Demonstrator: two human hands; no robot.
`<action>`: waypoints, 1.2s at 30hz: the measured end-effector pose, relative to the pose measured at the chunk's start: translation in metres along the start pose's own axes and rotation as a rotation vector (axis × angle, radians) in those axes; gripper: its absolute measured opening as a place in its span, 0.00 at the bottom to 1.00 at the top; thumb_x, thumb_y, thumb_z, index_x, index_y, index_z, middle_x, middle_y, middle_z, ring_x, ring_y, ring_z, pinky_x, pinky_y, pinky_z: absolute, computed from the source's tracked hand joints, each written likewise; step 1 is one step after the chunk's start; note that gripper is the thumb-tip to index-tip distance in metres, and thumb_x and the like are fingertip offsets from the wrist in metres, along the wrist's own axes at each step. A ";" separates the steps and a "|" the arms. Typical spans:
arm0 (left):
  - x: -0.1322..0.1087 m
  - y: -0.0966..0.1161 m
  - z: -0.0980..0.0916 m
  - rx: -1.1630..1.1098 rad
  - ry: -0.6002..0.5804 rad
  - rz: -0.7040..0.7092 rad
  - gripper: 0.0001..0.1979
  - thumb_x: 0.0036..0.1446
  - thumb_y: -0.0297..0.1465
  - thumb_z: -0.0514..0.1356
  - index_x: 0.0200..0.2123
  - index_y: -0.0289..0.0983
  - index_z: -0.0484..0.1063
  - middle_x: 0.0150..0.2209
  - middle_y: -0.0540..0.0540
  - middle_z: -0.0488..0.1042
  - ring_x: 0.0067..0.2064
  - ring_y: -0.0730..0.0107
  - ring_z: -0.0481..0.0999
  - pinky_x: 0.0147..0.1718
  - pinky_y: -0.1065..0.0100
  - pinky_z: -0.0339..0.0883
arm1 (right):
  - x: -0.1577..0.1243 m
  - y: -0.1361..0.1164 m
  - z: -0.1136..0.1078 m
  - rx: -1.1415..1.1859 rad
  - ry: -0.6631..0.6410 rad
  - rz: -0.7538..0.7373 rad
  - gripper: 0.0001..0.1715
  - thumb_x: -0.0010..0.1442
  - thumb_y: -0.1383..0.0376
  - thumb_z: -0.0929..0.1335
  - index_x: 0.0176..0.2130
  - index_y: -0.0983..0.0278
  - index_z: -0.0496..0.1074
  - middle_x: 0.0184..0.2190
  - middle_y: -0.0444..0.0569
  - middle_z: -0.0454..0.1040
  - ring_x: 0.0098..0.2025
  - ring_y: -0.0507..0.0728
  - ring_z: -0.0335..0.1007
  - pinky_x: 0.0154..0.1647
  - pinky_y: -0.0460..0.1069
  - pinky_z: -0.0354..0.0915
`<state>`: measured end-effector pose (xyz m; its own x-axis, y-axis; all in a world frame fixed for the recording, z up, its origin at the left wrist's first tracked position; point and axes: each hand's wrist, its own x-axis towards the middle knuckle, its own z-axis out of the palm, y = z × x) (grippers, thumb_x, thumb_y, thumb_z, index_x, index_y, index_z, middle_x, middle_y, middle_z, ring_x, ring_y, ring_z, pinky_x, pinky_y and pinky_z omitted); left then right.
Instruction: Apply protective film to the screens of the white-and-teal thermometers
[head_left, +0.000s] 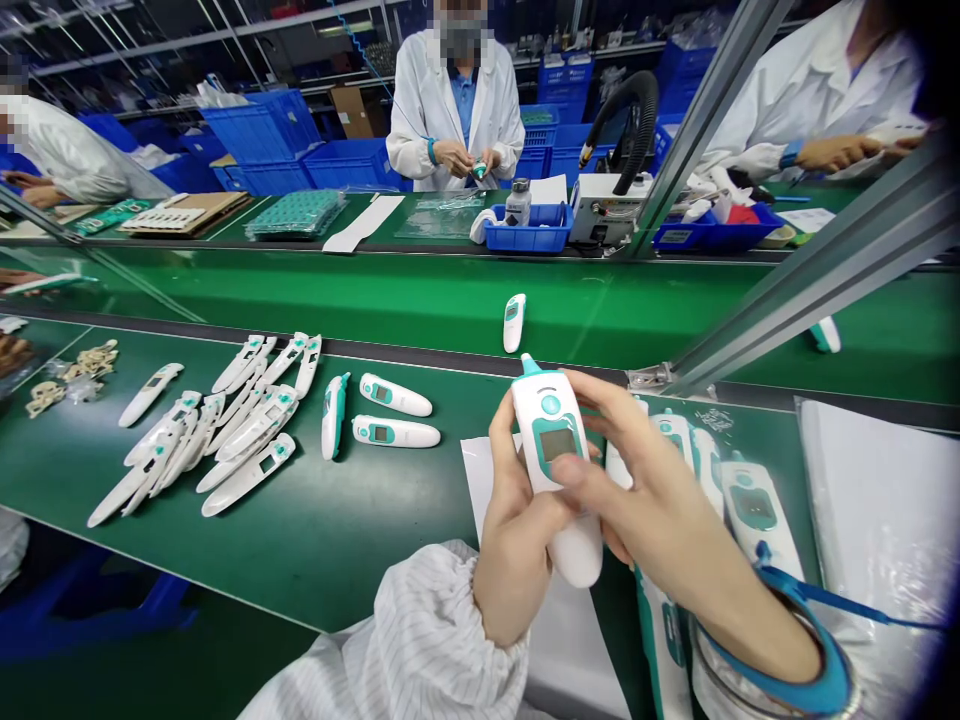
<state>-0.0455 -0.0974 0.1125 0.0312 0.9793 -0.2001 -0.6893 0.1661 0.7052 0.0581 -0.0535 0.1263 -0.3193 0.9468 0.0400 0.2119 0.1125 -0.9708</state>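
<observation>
Both my hands hold one white and teal thermometer (553,440) upright above a white sheet (484,470). My left hand (514,530) wraps round its lower body from the left. My right hand (645,500) grips it from the right, thumb pressed on its front just below the small screen. Several more thermometers (739,500) lie under my right wrist. Three finished ones (394,415) lie to the left on the green bench.
A heap of white thermometer shells (225,425) lies at the left. One thermometer (514,322) rests on the green conveyor. Slanted metal rails (817,275) cross the right. Across the belt, people in white coats work by blue bins (529,235).
</observation>
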 end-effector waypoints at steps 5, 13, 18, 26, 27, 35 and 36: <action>0.002 0.002 -0.001 -0.026 -0.040 -0.008 0.42 0.49 0.21 0.54 0.64 0.52 0.42 0.29 0.52 0.70 0.23 0.72 0.71 0.24 0.69 0.67 | 0.003 0.001 0.007 0.161 -0.161 0.178 0.21 0.63 0.51 0.64 0.52 0.57 0.66 0.24 0.39 0.71 0.18 0.49 0.69 0.13 0.42 0.63; 0.017 0.004 -0.006 -0.063 -0.101 -0.010 0.43 0.48 0.21 0.51 0.65 0.48 0.37 0.28 0.51 0.69 0.19 0.74 0.67 0.19 0.71 0.62 | 0.012 0.013 0.000 0.367 -0.243 0.251 0.25 0.62 0.53 0.66 0.55 0.57 0.62 0.22 0.35 0.63 0.14 0.45 0.60 0.11 0.39 0.60; 0.027 0.000 -0.015 -0.048 -0.025 -0.092 0.44 0.46 0.22 0.50 0.65 0.45 0.36 0.26 0.51 0.69 0.18 0.72 0.65 0.19 0.70 0.58 | 0.020 0.023 -0.001 0.408 -0.346 0.289 0.22 0.64 0.55 0.65 0.55 0.58 0.64 0.24 0.37 0.65 0.19 0.47 0.62 0.20 0.42 0.64; 0.025 0.001 -0.071 0.585 0.227 -0.090 0.26 0.57 0.33 0.58 0.59 0.45 0.60 0.55 0.42 0.67 0.56 0.59 0.65 0.53 0.60 0.58 | 0.130 0.074 -0.030 -0.080 0.042 0.433 0.20 0.67 0.58 0.59 0.48 0.69 0.70 0.38 0.53 0.77 0.38 0.57 0.75 0.40 0.53 0.71; 0.021 0.005 -0.080 0.612 0.260 -0.070 0.23 0.57 0.36 0.58 0.57 0.45 0.64 0.55 0.42 0.67 0.57 0.58 0.64 0.53 0.59 0.58 | 0.151 0.081 -0.038 -0.156 0.129 0.448 0.19 0.67 0.59 0.61 0.49 0.69 0.69 0.41 0.53 0.75 0.40 0.57 0.74 0.42 0.55 0.70; -0.008 0.023 -0.148 0.736 0.721 0.273 0.19 0.50 0.43 0.61 0.43 0.40 0.73 0.41 0.44 0.75 0.48 0.55 0.71 0.47 0.58 0.64 | 0.217 0.104 -0.052 -0.594 0.546 0.418 0.22 0.64 0.60 0.66 0.56 0.64 0.65 0.56 0.54 0.66 0.52 0.61 0.67 0.51 0.61 0.66; -0.012 0.021 -0.149 0.740 0.732 0.249 0.19 0.50 0.43 0.60 0.43 0.39 0.73 0.40 0.44 0.75 0.46 0.56 0.72 0.46 0.58 0.65 | 0.216 0.106 -0.047 -0.625 0.537 0.398 0.23 0.64 0.60 0.66 0.56 0.64 0.65 0.57 0.55 0.65 0.54 0.61 0.66 0.52 0.61 0.65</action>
<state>-0.1688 -0.1225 0.0282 -0.6615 0.7280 -0.1800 0.0016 0.2414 0.9704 0.0546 0.1767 0.0434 0.3235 0.9461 -0.0136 0.7257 -0.2573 -0.6381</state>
